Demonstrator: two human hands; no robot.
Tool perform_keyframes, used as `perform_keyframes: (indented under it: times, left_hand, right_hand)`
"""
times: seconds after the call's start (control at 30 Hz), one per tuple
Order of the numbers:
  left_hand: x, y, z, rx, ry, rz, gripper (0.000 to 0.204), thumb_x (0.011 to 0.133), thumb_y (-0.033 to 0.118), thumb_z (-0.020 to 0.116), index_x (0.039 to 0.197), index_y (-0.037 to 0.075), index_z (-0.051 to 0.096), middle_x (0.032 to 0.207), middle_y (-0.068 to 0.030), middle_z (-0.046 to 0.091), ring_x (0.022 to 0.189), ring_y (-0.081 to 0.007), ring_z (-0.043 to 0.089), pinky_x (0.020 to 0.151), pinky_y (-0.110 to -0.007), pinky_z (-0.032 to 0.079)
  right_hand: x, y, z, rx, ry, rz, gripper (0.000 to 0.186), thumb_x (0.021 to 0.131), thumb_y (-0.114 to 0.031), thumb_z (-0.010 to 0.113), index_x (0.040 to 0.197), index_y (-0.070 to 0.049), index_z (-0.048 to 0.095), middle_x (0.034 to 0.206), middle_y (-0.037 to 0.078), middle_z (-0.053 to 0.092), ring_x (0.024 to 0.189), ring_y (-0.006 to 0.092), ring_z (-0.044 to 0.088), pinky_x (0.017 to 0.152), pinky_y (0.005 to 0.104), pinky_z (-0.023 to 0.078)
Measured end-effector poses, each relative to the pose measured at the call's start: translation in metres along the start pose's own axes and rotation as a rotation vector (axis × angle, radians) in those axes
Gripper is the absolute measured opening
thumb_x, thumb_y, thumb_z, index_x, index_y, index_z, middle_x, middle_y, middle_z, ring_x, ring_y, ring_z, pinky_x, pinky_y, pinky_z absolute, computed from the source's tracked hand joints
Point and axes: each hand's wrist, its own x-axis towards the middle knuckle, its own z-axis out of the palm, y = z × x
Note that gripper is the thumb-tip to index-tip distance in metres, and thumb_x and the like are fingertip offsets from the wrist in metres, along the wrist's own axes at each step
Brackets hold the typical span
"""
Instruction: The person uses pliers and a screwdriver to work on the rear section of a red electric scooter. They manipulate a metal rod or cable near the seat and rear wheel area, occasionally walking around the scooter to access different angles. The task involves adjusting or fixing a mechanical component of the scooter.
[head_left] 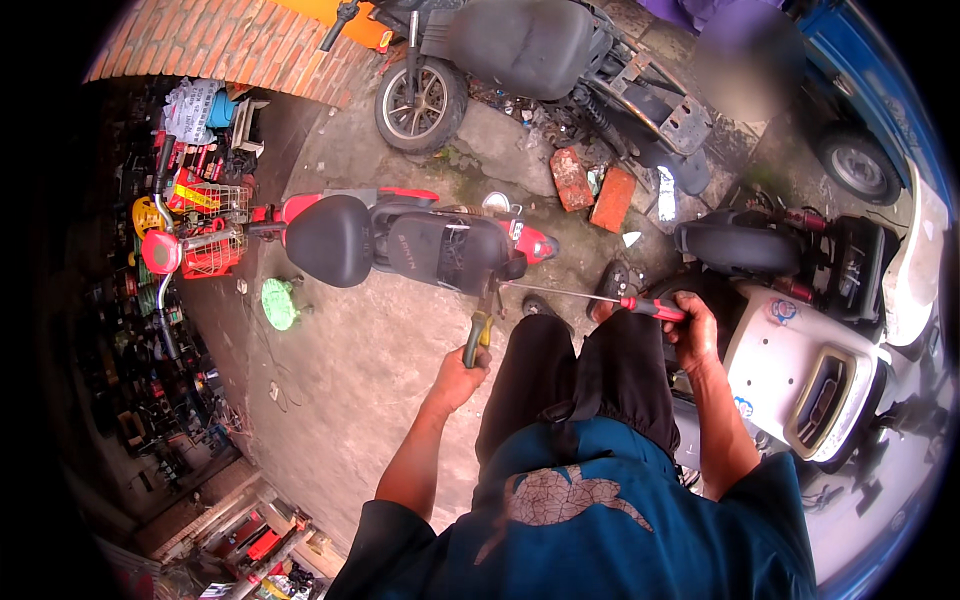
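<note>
My left hand grips pliers with yellow and dark handles, whose jaws point up toward the rear of a small red-and-black scooter. My right hand is wrapped round a red-and-black screwdriver. Its long shaft runs left to the pliers' jaws, where a small metal piece may be held; I cannot make out whether they touch. Beyond my dark trouser legs, one of my shoes shows beside the screwdriver shaft.
A larger black two-wheeler stands behind red bricks. White scooter bodywork and black seat parts lie at my right, near a blue vehicle. A green stool, cluttered parts and a brick wall are to my left.
</note>
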Motion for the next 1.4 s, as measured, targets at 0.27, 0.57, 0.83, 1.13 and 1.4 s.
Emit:
perform_keyframes:
  times: [0.27, 0.57, 0.83, 1.13, 1.4]
  left_hand:
    - [0.0050, -0.0070, 0.0015, -0.020, 0.013, -0.001, 0.018, 0.068, -0.011, 0.047, 0.073, 0.006, 0.048, 0.084, -0.0058, 0.054, 0.072, -0.0130, 0.052, 0.062, -0.025, 0.041]
    - [0.0059, -0.0087, 0.0015, 0.006, 0.012, 0.009, 0.017, 0.067, -0.011, 0.048, 0.070, 0.005, 0.047, 0.085, -0.0070, 0.055, 0.073, -0.0145, 0.053, 0.065, -0.027, 0.043]
    - [0.0036, -0.0002, 0.0016, 0.017, 0.007, -0.007, 0.016, 0.068, -0.011, 0.048, 0.070, 0.005, 0.046, 0.085, -0.0074, 0.055, 0.073, -0.0146, 0.052, 0.066, -0.027, 0.043]
    - [0.0043, -0.0018, -0.0003, 0.010, -0.009, 0.007, 0.016, 0.067, -0.011, 0.048, 0.069, 0.005, 0.046, 0.083, -0.0075, 0.054, 0.072, -0.0145, 0.052, 0.065, -0.027, 0.043]
    - [0.0034, -0.0002, -0.0004, 0.012, -0.012, -0.015, 0.016, 0.066, -0.010, 0.048, 0.070, 0.005, 0.046, 0.083, -0.0073, 0.055, 0.073, -0.0148, 0.053, 0.065, -0.026, 0.042]
  right_hand:
    - [0.0006, -0.0008, 0.0006, 0.009, 0.003, -0.013, 0.016, 0.087, -0.018, 0.056, 0.092, -0.003, 0.059, 0.074, 0.008, 0.061, 0.049, 0.0165, 0.054, 0.043, 0.0262, 0.038]
    - [-0.0017, -0.0061, 0.0040, -0.014, 0.012, -0.029, 0.015, 0.087, -0.019, 0.055, 0.091, -0.005, 0.059, 0.072, 0.007, 0.060, 0.049, 0.0159, 0.053, 0.042, 0.0260, 0.036]
    - [-0.0060, -0.0081, 0.0037, -0.029, 0.013, -0.044, 0.014, 0.087, -0.019, 0.055, 0.090, -0.007, 0.059, 0.072, 0.006, 0.060, 0.049, 0.0151, 0.052, 0.043, 0.0258, 0.035]
    - [-0.0055, -0.0087, 0.0014, -0.032, 0.016, -0.045, 0.014, 0.087, -0.019, 0.054, 0.089, -0.007, 0.059, 0.072, 0.006, 0.060, 0.050, 0.0147, 0.053, 0.043, 0.0255, 0.035]
    - [-0.0061, -0.0092, 0.0041, -0.043, 0.005, -0.047, 0.015, 0.087, -0.019, 0.055, 0.090, -0.005, 0.060, 0.072, 0.006, 0.060, 0.049, 0.0145, 0.053, 0.043, 0.0252, 0.036]
